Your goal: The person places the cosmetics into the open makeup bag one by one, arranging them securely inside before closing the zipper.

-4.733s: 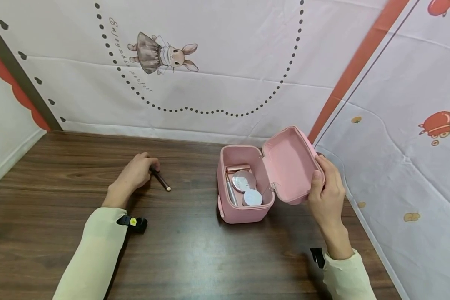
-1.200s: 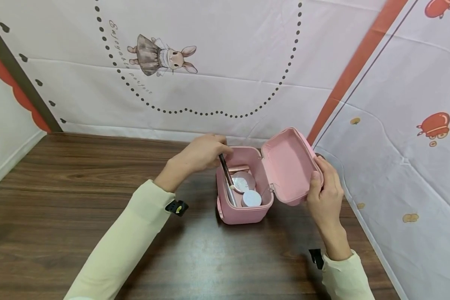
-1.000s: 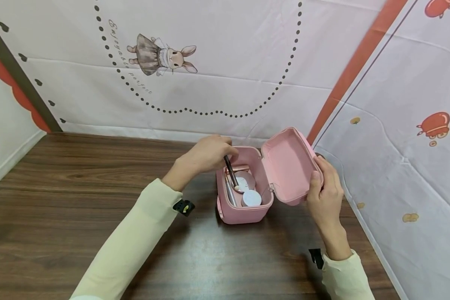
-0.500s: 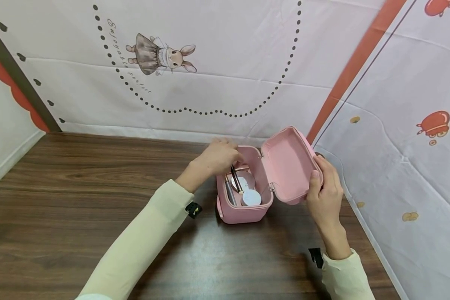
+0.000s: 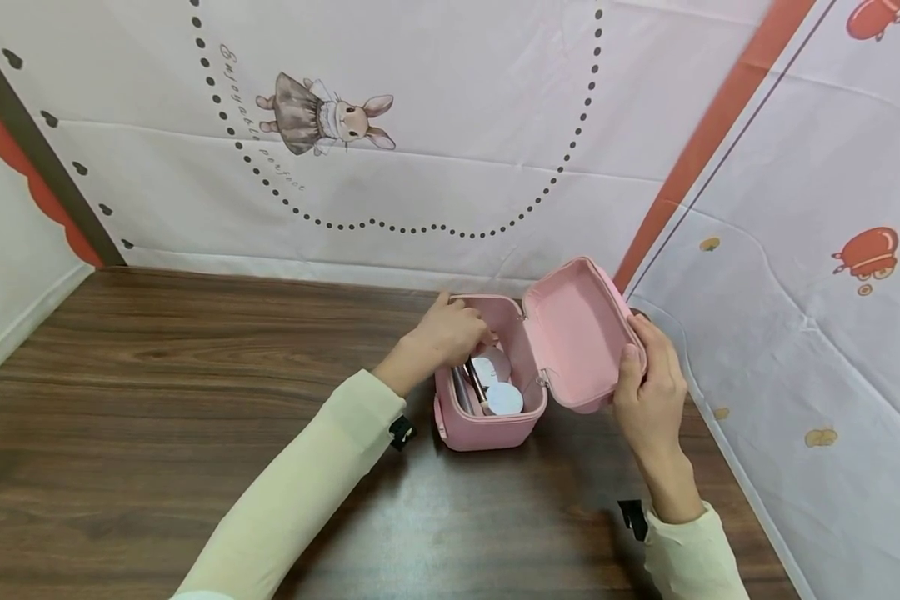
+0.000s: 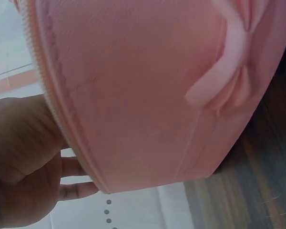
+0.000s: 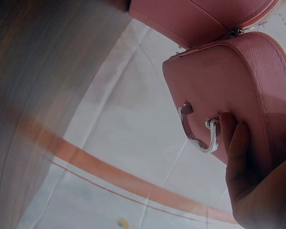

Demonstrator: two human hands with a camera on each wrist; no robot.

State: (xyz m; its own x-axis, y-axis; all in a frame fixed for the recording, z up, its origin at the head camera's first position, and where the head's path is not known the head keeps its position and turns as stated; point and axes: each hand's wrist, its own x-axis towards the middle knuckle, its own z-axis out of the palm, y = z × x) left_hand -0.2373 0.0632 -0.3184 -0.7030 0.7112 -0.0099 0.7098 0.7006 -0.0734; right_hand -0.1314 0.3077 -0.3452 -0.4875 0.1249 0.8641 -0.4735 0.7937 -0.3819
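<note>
A pink vanity case [image 5: 487,435] stands on the table with its lid [image 5: 579,337] tipped back to the right. My left hand [image 5: 450,333] reaches over the case's left rim and holds a dark makeup brush [image 5: 477,385] low inside; its fingertips are partly hidden. Beside the brush lie a silver-handled brush [image 5: 462,390], a round compact [image 5: 498,363] and a white-lidded jar [image 5: 505,399]. My right hand [image 5: 654,387] grips the lid's outer edge, thumb on the rim. In the right wrist view, its fingers lie by the lid's metal handle [image 7: 199,142].
The dark wooden table [image 5: 157,392] stretches to the left and front. A white printed cloth [image 5: 450,150] hangs behind, and another [image 5: 817,333] borders the right side. A pink bow [image 6: 245,52] sits on the case's front in the left wrist view.
My left hand picked up the dark brush from the table at the left, carried it right to the case and lowered it inside. My right hand has kept holding the lid.
</note>
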